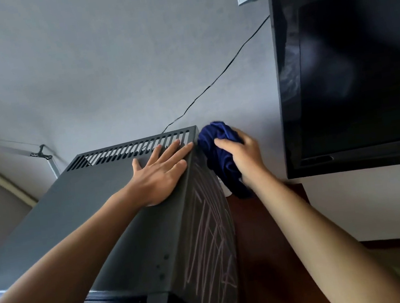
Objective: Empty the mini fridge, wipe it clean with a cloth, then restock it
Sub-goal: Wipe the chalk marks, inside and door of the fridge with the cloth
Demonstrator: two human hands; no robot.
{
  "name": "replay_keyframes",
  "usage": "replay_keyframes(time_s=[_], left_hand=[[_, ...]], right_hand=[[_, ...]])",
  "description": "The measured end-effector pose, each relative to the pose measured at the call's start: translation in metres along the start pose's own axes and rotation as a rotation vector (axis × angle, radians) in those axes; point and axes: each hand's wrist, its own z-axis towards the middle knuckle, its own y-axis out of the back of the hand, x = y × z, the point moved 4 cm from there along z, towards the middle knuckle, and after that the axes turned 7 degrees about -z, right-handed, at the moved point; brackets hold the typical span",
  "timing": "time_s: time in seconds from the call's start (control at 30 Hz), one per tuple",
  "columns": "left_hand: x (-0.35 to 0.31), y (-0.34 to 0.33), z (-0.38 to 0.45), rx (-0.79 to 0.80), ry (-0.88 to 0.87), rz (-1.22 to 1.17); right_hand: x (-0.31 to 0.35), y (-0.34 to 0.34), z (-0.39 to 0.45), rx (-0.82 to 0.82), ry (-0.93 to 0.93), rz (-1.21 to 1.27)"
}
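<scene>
The dark grey mini fridge [95, 217] fills the lower left of the head view, seen from above, with vent slots along its back edge. My left hand [162, 173] lies flat on its top near the back right corner, fingers spread. My right hand [244, 156] grips a bunched dark blue cloth [219, 153] and presses it against the fridge's right side near the upper back corner. That side panel carries pale streaky marks [211, 239]. The fridge's front and inside are hidden.
A black television [351, 66] hangs on the grey wall to the right. A thin black cable [221, 73] runs from it down behind the fridge. A dark wooden surface [265, 239] lies between fridge and wall. A metal lamp arm [40, 153] stands at the left.
</scene>
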Motion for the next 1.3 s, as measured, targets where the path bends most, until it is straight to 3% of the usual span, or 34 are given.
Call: replay_keyframes(time_s=[0.27,0.4,0.6,0.7,1.03,1.17,1.3], left_hand=[[0.0,-0.001,0.002,-0.023,-0.014,-0.003],[0.0,-0.002,0.003,-0.023,0.001,0.0],[0.003,0.002,0.005,-0.046,0.01,-0.096],[0.0,0.002,0.004,-0.067,0.031,-0.122],[-0.008,0.001,-0.005,-0.075,0.073,-0.048],[-0.009,0.0,-0.01,-0.075,0.092,-0.061],[-0.007,-0.002,-0.014,-0.029,0.07,-0.048]], right_hand=[[0.003,-0.031,0.054,0.236,0.011,-0.2],[0.003,-0.036,0.039,0.144,0.137,-0.269],[-0.021,-0.034,-0.019,0.037,0.168,-0.257],[-0.029,-0.03,-0.065,0.078,0.144,-0.226],[-0.012,-0.017,-0.257,0.117,0.313,-0.248],[-0.004,-0.019,-0.273,0.102,0.405,-0.329],[-0.001,-0.022,-0.252,0.079,0.369,-0.255]])
